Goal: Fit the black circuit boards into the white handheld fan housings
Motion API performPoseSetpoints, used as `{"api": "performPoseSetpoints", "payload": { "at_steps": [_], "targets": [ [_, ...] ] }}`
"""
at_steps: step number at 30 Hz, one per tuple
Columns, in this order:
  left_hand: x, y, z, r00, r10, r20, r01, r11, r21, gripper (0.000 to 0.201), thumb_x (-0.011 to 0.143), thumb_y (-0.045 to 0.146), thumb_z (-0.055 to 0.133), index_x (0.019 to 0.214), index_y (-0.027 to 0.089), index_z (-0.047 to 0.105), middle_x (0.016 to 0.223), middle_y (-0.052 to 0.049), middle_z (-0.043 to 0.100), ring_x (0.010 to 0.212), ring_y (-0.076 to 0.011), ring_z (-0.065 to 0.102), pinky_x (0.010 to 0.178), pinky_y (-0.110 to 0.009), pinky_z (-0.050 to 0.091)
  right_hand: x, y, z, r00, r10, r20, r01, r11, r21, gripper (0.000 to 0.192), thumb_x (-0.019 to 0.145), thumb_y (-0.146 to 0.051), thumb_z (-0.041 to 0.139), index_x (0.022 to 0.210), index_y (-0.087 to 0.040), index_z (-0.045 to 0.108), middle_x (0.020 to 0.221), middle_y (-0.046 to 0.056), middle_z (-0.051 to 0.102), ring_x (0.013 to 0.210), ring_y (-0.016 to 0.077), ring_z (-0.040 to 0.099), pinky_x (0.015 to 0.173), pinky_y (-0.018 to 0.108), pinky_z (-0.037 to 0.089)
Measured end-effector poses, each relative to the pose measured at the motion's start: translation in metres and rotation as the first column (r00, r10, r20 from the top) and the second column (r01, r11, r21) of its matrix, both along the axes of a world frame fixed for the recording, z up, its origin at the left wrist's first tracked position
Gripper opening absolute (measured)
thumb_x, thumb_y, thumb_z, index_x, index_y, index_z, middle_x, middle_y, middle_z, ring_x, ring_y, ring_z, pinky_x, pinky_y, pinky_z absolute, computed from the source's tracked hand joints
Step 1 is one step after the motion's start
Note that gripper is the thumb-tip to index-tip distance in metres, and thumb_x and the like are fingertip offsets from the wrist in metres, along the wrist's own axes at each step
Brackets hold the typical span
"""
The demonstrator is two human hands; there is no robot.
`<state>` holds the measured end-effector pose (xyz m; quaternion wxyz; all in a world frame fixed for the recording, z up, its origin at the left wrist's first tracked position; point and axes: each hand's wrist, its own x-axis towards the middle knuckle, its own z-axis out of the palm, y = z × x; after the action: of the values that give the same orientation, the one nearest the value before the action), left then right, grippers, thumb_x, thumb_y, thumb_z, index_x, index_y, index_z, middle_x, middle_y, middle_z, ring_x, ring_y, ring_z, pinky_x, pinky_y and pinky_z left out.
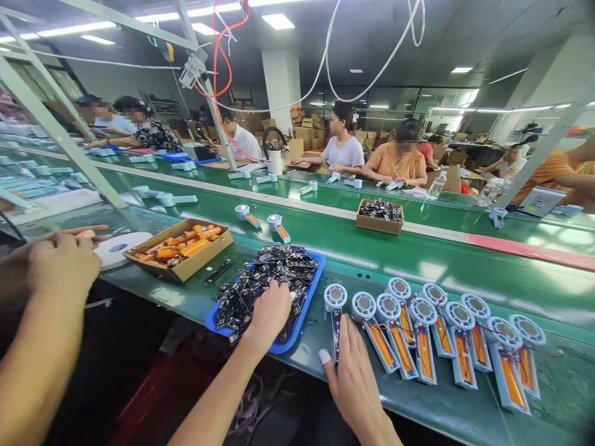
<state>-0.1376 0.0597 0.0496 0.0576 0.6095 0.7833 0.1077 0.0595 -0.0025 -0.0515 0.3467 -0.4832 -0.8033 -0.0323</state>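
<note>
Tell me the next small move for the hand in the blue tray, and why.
Probably lift one circuit board out of the blue tray and carry it toward the leftmost fan shell. The left hand is already down on the pile of boards, while the right hand rests beside that shell, steadying it at the head of the row.

A long green conveyor surface (pixel 465 272) runs across a factory hall. White ceiling panel lights (pixel 277 21) glow above a white pillar (pixel 281 87). Stacked cardboard boxes (pixel 304 133) stand behind seated workers (pixel 344 148) along the far edge. White cables (pixel 353 68) hang overhead from a metal frame (pixel 56 130).
</note>
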Motion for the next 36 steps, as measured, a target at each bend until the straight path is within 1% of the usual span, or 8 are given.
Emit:
{"api": "performPoseSetpoints", "payload": {
  "at_steps": [7, 12, 17, 19, 22, 27, 29, 36],
  "targets": [
    [-0.029, 0.020, 0.018, 0.989, -0.135, 0.064, 0.129, 0.988, 0.088, 0.012, 0.080, 0.022, 0.056, 0.068, 0.024, 0.057, 0.067, -0.001, 0.066, 0.071, -0.0232, 0.066, 0.065, -0.029, 0.046, 0.051, -0.006, 0.033, 0.982, -0.049, -0.183, 0.063, 0.995, 0.073, 0.030, 0.100, -0.016, 0.043, 0.124, -0.021, 0.060, 0.113, 0.011, 0.070, 0.104, 0.0243, 0.069, 0.086, 0.036, 0.058],
    [-0.004, -0.003, 0.016, 0.958, -0.111, 0.264, 0.023, 0.948, 0.316, 0.024, 0.085, 0.044, 0.046, 0.089, 0.024, 0.059, 0.092, -0.006, 0.074, 0.078, -0.0239, 0.069, 0.072, -0.033, 0.052, 0.065, 0.017, 0.063, 0.982, -0.117, 0.149, 0.125, 0.991, -0.045, 0.021, 0.092, -0.008, 0.056, 0.106, -0.021, 0.065, 0.093, 0.006, 0.066, 0.084, 0.0222, 0.066, 0.069, 0.030, 0.054],
    [0.086, -0.050, -0.024, 0.244, -0.204, 0.948, -0.122, 0.963, 0.238, 0.051, 0.076, 0.054, 0.067, 0.113, 0.021, 0.059, 0.082, -0.004, 0.077, 0.075, -0.0239, 0.075, 0.076, -0.036, 0.059, 0.052, 0.033, 0.066, 0.912, -0.036, 0.408, 0.076, 0.994, -0.081, 0.020, 0.088, -0.002, 0.061, 0.095, -0.020, 0.064, 0.096, 0.006, 0.062, 0.079, 0.0204, 0.061, 0.063, 0.028, 0.048],
    [0.113, -0.064, -0.038, 0.111, -0.157, 0.981, -0.053, 0.985, 0.164, 0.051, 0.075, 0.051, 0.069, 0.113, 0.018, 0.061, 0.087, -0.008, 0.079, 0.079, -0.0251, 0.076, 0.076, -0.037, 0.061, 0.054, 0.035, 0.062, 0.915, -0.020, 0.403, 0.055, 0.996, -0.075, 0.018, 0.089, -0.001, 0.060, 0.090, -0.019, 0.063, 0.094, 0.006, 0.063, 0.081, 0.0212, 0.061, 0.064, 0.029, 0.049],
    [0.125, -0.075, -0.049, 0.205, -0.147, 0.968, 0.017, 0.989, 0.146, 0.037, 0.077, 0.048, 0.065, 0.099, 0.019, 0.064, 0.092, -0.012, 0.079, 0.086, -0.0281, 0.076, 0.081, -0.039, 0.061, 0.065, 0.033, 0.058, 0.939, -0.001, 0.344, 0.018, 0.999, -0.046, 0.016, 0.092, -0.003, 0.057, 0.094, -0.018, 0.064, 0.093, 0.006, 0.064, 0.082, 0.0210, 0.062, 0.067, 0.028, 0.049],
    [0.100, -0.081, -0.059, 0.589, -0.177, 0.788, -0.035, 0.969, 0.244, 0.025, 0.084, 0.044, 0.051, 0.095, 0.025, 0.061, 0.094, -0.011, 0.078, 0.089, -0.0326, 0.075, 0.078, -0.045, 0.058, 0.077, 0.027, 0.062, 0.994, 0.064, 0.092, -0.066, 0.997, 0.027, 0.020, 0.100, -0.011, 0.049, 0.101, -0.019, 0.068, 0.098, 0.007, 0.068, 0.085, 0.0183, 0.066, 0.072, 0.026, 0.050],
    [0.092, -0.082, -0.063, 0.647, -0.168, 0.744, -0.051, 0.964, 0.262, 0.022, 0.084, 0.043, 0.049, 0.095, 0.026, 0.059, 0.092, -0.010, 0.078, 0.089, -0.0329, 0.075, 0.076, -0.044, 0.057, 0.076, 0.023, 0.061, 0.989, 0.135, 0.054, -0.135, 0.991, 0.003, 0.022, 0.101, -0.012, 0.048, 0.104, -0.020, 0.068, 0.101, 0.007, 0.071, 0.085, 0.0170, 0.068, 0.072, 0.024, 0.051],
    [0.104, -0.096, -0.074, 0.257, -0.088, 0.962, 0.004, 0.996, 0.090, 0.038, 0.082, 0.044, 0.059, 0.112, 0.021, 0.059, 0.105, -0.009, 0.075, 0.097, -0.0264, 0.072, 0.083, -0.035, 0.058, 0.063, 0.003, 0.047, 0.977, 0.145, -0.158, -0.163, 0.981, -0.106, 0.022, 0.102, -0.018, 0.046, 0.100, -0.019, 0.068, 0.082, 0.005, 0.071, 0.073, 0.0166, 0.067, 0.067, 0.025, 0.052]
  ]
}}
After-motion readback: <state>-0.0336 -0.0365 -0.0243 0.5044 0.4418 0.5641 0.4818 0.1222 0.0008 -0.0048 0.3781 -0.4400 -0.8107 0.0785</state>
